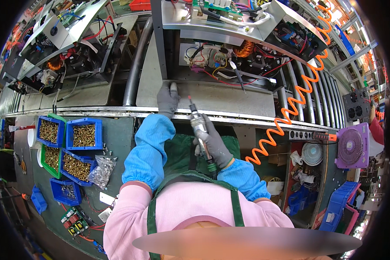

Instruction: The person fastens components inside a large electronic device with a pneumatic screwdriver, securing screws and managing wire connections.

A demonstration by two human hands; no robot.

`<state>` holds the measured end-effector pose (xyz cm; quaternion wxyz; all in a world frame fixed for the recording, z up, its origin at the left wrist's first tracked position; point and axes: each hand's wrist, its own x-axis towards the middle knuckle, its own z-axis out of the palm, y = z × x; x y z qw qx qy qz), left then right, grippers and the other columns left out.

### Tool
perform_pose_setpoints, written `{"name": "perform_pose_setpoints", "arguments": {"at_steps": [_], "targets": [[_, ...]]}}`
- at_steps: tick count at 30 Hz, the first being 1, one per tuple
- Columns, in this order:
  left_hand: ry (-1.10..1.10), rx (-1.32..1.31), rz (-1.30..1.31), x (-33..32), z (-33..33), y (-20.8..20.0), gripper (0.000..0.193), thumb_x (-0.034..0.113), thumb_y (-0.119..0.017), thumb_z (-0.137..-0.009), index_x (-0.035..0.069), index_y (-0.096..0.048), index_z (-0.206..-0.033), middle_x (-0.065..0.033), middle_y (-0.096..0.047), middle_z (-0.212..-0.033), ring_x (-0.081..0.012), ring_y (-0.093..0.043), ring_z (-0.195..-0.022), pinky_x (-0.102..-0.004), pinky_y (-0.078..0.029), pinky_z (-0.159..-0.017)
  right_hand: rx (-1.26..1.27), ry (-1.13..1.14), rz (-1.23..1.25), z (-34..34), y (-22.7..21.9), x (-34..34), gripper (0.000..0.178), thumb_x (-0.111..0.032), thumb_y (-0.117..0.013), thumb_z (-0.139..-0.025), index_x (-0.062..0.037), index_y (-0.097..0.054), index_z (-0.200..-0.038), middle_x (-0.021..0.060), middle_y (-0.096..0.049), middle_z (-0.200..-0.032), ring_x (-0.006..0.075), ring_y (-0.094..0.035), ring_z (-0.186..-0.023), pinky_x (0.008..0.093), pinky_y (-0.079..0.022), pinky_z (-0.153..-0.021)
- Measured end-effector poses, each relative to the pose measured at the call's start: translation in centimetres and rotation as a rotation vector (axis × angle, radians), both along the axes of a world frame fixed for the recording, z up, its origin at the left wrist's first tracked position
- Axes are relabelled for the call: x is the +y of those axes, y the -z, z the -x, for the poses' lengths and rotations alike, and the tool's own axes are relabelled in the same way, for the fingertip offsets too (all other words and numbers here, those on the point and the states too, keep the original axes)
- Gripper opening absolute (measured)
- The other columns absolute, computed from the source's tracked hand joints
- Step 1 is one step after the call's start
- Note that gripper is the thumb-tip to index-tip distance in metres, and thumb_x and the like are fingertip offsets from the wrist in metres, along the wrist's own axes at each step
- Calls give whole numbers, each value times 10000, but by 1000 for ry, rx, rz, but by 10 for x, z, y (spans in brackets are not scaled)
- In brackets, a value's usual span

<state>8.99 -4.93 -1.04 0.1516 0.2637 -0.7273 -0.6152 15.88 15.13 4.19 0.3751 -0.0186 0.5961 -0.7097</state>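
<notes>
My right hand, in a grey glove, is wrapped round a power screwdriver with a silver body. Its reddish tip points up and away from me, near the front of an open metal chassis. My left hand, also gloved, is closed at the chassis's near left corner; whatever its fingers hold is hidden. Inside the chassis are a copper coil, loose wires and a circuit board. A cable with a dark end hangs over its front edge.
Blue bins and a green bin of brass screws stand on the left bench, beside a clear bag of hardware and a circuit board. A second chassis sits left. An orange coiled hose and a purple fan are right.
</notes>
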Motion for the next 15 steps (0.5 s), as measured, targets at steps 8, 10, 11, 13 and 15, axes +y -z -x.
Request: {"name": "perform_pose_setpoints", "arguments": {"at_steps": [8, 10, 11, 13, 15], "targets": [[59, 160, 543, -11, 6, 41, 309, 304, -514, -921, 30, -581, -1049, -237, -630, -960, -427, -596, -906, -467, -476, -766, 31, 13, -116, 18, 14, 19, 805, -249, -587, -850, -139, -119, -1497, 136, -549, -802, 176, -564, -481, 298, -500, -444], [55, 166, 536, -13, 8, 43, 306, 297, -520, -917, 29, -582, -1051, -241, -631, -971, -437, -591, -908, -470, -473, -776, 28, 6, -110, 19, 14, 19, 805, -252, -585, -851, -139, -118, -1497, 132, -550, -797, 176, -565, -481, 299, -500, -446], [63, 119, 441, -15, 9, 45, 324, 319, -523, -920, 29, -580, -1054, -225, -644, -963, -398, -614, -867, -447, -488, -739, 27, 0, -106, 20, 14, 19, 805, -254, -584, -853, -140, -117, -1498, 129, -550, -792, 175, -566, -481, 300, -501, -447], [73, 74, 344, -11, 9, 35, 343, 340, -526, -924, 28, -578, -1056, -209, -657, -955, -359, -637, -826, -424, -503, -702, 22, 2, -88, 18, 13, 22, 810, -256, -584, -849, -145, -115, -1500, 126, -550, -788, 176, -570, -487, 300, -503, -452], [128, -199, -85, 10, 6, -3, 361, 374, -525, -937, 30, -577, -1030, -154, -672, -916, -213, -632, -685, -376, -505, -557, 18, 20, -71, 17, 12, 29, 815, -257, -585, -845, -151, -114, -1501, 123, -550, -784, 177, -573, -492, 300, -505, -457]]}}
